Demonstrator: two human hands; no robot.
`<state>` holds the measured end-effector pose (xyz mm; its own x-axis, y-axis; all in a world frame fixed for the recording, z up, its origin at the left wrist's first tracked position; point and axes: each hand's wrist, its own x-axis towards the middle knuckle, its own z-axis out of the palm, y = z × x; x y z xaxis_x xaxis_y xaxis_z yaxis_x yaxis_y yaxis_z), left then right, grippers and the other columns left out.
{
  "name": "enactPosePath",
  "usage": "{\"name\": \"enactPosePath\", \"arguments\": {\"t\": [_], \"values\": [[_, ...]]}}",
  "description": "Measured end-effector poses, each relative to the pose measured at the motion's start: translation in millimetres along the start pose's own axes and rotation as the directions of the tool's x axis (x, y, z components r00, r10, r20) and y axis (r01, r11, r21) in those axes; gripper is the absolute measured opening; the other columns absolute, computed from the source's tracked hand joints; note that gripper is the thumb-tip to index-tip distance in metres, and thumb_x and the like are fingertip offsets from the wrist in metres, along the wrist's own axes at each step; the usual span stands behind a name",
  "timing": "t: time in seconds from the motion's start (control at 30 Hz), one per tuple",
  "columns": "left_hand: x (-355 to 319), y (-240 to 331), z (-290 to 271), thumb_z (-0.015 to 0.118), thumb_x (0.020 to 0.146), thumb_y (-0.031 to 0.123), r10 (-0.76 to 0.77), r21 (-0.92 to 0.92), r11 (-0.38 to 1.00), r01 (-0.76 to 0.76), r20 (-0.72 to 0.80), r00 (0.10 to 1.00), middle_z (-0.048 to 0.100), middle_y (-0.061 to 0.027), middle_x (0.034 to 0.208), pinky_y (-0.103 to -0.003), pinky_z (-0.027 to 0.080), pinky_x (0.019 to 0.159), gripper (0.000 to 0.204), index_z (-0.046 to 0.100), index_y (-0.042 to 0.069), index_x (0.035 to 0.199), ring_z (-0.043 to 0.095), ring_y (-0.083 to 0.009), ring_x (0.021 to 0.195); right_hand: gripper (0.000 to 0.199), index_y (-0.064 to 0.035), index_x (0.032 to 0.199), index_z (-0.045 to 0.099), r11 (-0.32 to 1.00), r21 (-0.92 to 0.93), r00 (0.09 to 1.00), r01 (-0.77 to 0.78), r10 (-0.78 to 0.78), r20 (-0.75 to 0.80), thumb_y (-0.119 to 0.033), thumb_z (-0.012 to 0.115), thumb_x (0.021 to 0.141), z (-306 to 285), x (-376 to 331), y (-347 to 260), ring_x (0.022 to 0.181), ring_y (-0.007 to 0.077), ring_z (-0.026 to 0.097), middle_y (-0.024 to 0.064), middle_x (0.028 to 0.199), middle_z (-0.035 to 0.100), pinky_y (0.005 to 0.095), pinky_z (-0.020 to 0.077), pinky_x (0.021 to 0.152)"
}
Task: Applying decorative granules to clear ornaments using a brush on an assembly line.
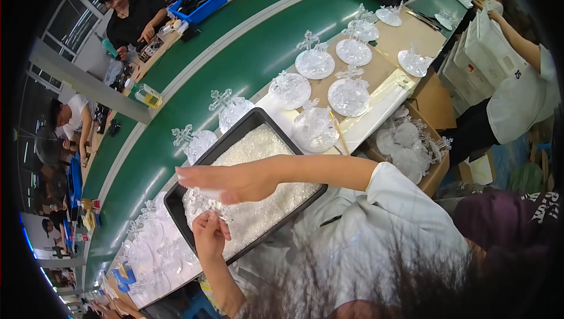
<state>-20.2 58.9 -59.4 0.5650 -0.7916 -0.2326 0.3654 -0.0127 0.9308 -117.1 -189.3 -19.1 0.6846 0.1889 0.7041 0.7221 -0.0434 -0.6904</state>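
Dark hair (411, 286) is spilling across the near side of the black tray (282, 134), a pale shirt (346, 248) showing beneath it. And over the tray, both hands are working! The left hand (210, 234) is pinching what is looking like a clear ornament (210, 203), thumb and fingers closing on its edge above the white granules (264, 213) at the tray's left end. Just above it, the right hand (244, 181) is hovering flat and open, apparently gripping nothing; whether its palm is touching the ornament, the view isn't telling. Handling one ornament over the granules is seeming to be the step in hand, and the next move is calling for a steady left pinch and a gentle right palm. Beyond the tray, disc-based ornaments (315, 63) are standing about; to its right, a cardboard box (436, 98) is holding more.
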Motion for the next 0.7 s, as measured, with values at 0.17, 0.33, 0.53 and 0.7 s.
{"name": "enactPosePath", "arguments": {"t": [0.17, 0.33, 0.53, 0.7], "values": [[-8, 0, -1, 0.060, 0.101, 0.019, -0.034, -0.084, 0.996, 0.034, 0.001, 0.999, 0.061, -0.0086, 0.061, -0.026, 0.047, 0.043, 0.022, 0.060, 0.000, 0.091, 0.055, -0.0171, 0.043, 0.076, -0.0044, 0.159, 0.020, 0.989, -0.136, 0.987, -0.055, 0.074, 0.140, -0.057, 0.028, 0.105, 5, -1, -2, 0.155, 0.0367, 0.005, 0.0194, 0.167, 0.006, 0.0481, 0.0086, 0.123], [-3, 8, 10, 0.059, 0.102, 0.019, -0.052, -0.095, 0.994, 0.056, 0.044, 0.998, 0.061, -0.0085, 0.062, -0.028, 0.047, 0.043, 0.020, 0.058, 0.004, 0.089, 0.055, -0.0168, 0.044, 0.079, -0.0061, 0.161, 0.013, 0.963, -0.266, 0.992, -0.039, 0.068, 0.102, -0.060, 0.025, 0.104, -5, -1, -4, 0.155, 0.0342, 0.005, 0.0170, 0.168, 0.004, 0.0463, 0.0082, 0.123], [-6, 13, 19, 0.057, 0.103, 0.019, 0.136, 0.262, 0.962, -0.081, -0.199, 0.970, 0.057, -0.0055, 0.060, -0.026, 0.044, 0.046, 0.021, 0.058, 0.003, 0.089, 0.055, -0.0129, 0.051, 0.073, -0.0066, 0.161, 0.014, 0.996, -0.067, 0.997, -0.062, 0.059, -0.045, -0.052, 0.030, 0.106, -5, -12, 0, 0.155, 0.0346, 0.005, 0.0181, 0.167, 0.010, 0.0432, 0.0073, 0.123], [-16, 32, 32, 0.059, 0.101, 0.014, 0.388, 0.649, 0.750, -0.128, -0.275, 0.879, 0.061, -0.0056, 0.063, -0.025, 0.044, 0.050, 0.018, 0.062, -0.001, 0.091, 0.057, -0.0102, 0.054, 0.084, -0.0087, 0.161, 0.016, 0.973, -0.043, 0.967, -0.225, 0.218, -0.129, -0.065, 0.029, 0.100, -10, -20, -4, 0.156, 0.0283, 0.004, 0.0125, 0.169, 0.005, 0.0469, 0.0078, 0.123]]}}
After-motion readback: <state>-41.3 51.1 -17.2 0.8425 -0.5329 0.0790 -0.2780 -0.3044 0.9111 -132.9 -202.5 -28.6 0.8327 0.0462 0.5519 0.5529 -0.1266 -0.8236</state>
